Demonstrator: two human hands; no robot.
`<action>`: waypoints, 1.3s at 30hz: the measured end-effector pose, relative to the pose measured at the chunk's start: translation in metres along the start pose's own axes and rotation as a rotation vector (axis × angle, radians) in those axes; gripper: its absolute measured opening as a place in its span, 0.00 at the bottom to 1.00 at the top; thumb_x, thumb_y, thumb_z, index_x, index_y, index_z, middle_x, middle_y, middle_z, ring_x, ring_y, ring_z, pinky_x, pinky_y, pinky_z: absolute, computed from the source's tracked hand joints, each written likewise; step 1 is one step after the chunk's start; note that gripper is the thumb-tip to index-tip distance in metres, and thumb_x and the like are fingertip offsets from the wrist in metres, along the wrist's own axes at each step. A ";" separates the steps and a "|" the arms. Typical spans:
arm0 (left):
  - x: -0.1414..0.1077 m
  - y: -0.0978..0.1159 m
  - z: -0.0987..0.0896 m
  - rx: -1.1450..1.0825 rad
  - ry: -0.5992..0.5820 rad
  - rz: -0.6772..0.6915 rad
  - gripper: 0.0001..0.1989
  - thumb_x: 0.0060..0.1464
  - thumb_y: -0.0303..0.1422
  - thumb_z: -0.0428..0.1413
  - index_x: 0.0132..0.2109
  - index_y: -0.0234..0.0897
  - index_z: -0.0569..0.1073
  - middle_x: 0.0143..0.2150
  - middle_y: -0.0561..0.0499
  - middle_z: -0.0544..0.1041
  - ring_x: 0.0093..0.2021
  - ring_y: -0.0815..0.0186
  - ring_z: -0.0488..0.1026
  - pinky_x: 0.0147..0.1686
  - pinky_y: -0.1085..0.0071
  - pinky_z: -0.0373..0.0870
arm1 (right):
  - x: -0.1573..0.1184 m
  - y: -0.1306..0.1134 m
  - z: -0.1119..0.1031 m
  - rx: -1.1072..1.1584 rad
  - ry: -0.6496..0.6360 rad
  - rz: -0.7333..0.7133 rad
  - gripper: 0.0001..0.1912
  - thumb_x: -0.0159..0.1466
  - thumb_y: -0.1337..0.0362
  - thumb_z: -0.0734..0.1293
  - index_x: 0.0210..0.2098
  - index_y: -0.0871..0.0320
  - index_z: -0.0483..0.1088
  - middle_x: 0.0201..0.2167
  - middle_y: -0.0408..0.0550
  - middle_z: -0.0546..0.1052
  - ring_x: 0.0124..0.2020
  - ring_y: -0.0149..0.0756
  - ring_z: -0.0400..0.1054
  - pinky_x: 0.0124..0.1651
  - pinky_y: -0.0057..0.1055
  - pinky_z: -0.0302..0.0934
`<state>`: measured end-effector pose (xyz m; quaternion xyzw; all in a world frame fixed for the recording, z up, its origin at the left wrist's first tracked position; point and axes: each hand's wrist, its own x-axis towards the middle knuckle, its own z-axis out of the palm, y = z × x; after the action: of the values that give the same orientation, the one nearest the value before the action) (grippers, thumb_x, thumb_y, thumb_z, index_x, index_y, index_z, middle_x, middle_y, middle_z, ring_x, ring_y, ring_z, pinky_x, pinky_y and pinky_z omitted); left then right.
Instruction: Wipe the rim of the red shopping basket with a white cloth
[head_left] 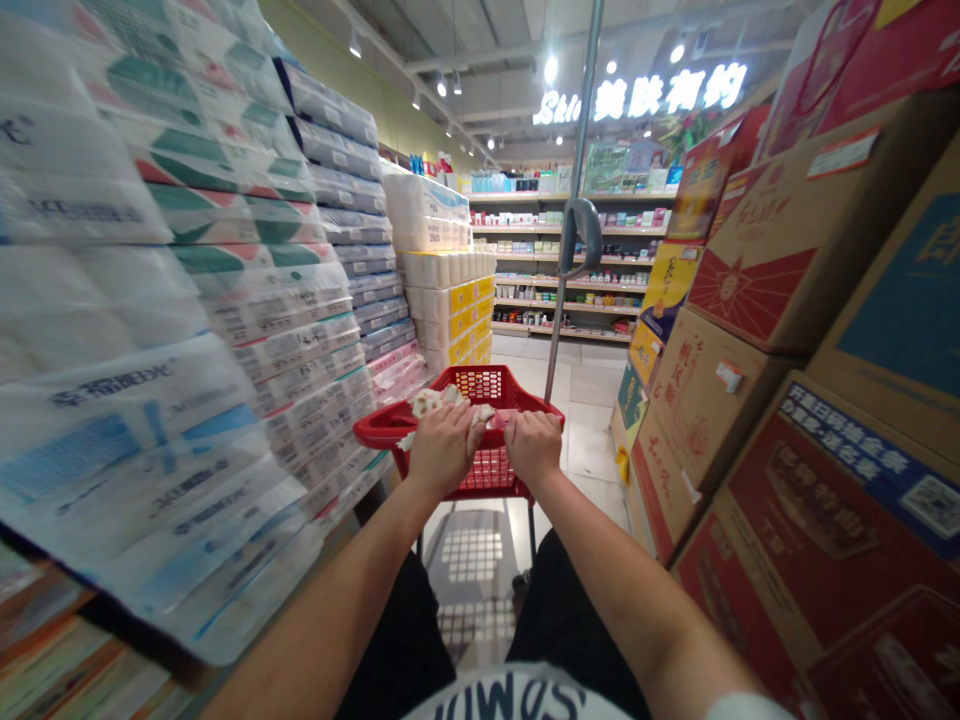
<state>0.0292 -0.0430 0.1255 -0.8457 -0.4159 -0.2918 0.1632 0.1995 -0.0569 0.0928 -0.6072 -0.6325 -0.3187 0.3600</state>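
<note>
Two walls of stock flank the aisle — stacked toilet-paper packs (187,300) on the left, cardboard cartons (780,400) on the right. Between them, the left hand (444,450) and right hand (534,447) clench the near rim of a red shopping basket (379,428) — a crumpled patterned packet (431,402) lies just past the left hand's fingers.

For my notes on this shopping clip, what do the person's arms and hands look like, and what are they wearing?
Both arms are bare below the sleeves. The left hand and right hand wear no gloves. A white short sleeve shows by the right arm. The white T-shirt has dark lettering, worn with black trousers or shorts.
</note>
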 end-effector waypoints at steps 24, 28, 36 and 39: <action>0.018 0.000 0.001 -0.033 -0.053 -0.042 0.22 0.64 0.39 0.37 0.51 0.36 0.72 0.53 0.40 0.73 0.55 0.56 0.67 0.56 0.56 0.58 | 0.002 -0.012 0.003 -0.004 -0.020 -0.007 0.14 0.68 0.64 0.57 0.29 0.58 0.70 0.26 0.48 0.73 0.31 0.37 0.63 0.42 0.37 0.46; 0.020 0.003 0.007 -0.023 -0.029 -0.216 0.19 0.62 0.39 0.41 0.49 0.42 0.73 0.55 0.44 0.72 0.61 0.46 0.58 0.56 0.40 0.51 | 0.001 -0.015 0.004 0.012 -0.011 -0.022 0.14 0.67 0.64 0.57 0.28 0.57 0.68 0.26 0.47 0.73 0.31 0.37 0.62 0.42 0.37 0.46; 0.027 -0.009 0.003 -0.091 -0.089 -0.207 0.19 0.56 0.29 0.45 0.50 0.42 0.74 0.48 0.47 0.77 0.50 0.56 0.70 0.54 0.56 0.62 | 0.001 -0.016 0.004 0.021 0.010 -0.010 0.14 0.67 0.64 0.57 0.27 0.58 0.68 0.26 0.48 0.72 0.31 0.37 0.61 0.41 0.37 0.46; 0.026 -0.008 0.002 -0.215 -0.054 -0.124 0.19 0.54 0.26 0.45 0.46 0.42 0.76 0.48 0.51 0.78 0.48 0.63 0.72 0.50 0.67 0.67 | 0.001 -0.016 0.004 0.014 -0.004 0.001 0.14 0.67 0.64 0.57 0.28 0.57 0.68 0.26 0.47 0.72 0.31 0.37 0.61 0.42 0.37 0.46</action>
<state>0.0358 -0.0213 0.1409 -0.8386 -0.4379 -0.3213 0.0423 0.1833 -0.0543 0.0923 -0.6055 -0.6353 -0.3129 0.3630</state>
